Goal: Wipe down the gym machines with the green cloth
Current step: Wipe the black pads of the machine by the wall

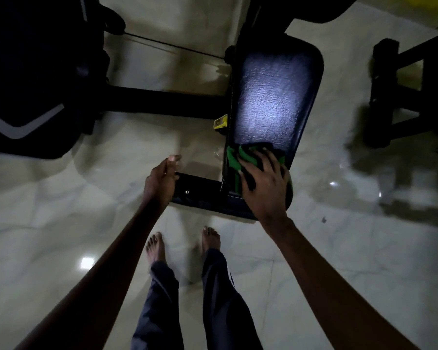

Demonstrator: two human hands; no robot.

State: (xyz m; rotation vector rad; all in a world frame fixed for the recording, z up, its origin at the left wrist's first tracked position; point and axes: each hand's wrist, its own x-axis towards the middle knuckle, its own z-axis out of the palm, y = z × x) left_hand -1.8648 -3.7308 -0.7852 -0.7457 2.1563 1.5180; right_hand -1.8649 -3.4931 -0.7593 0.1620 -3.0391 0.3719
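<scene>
Over the pale floor stands a dark bench pad. The green cloth lies on its near end, pressed under the spread right hand. The left hand is by the base bar; its grip is unclear.

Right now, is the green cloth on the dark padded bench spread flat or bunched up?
Bunched: the green cloth shows dark folds under the pressing right hand.
</scene>
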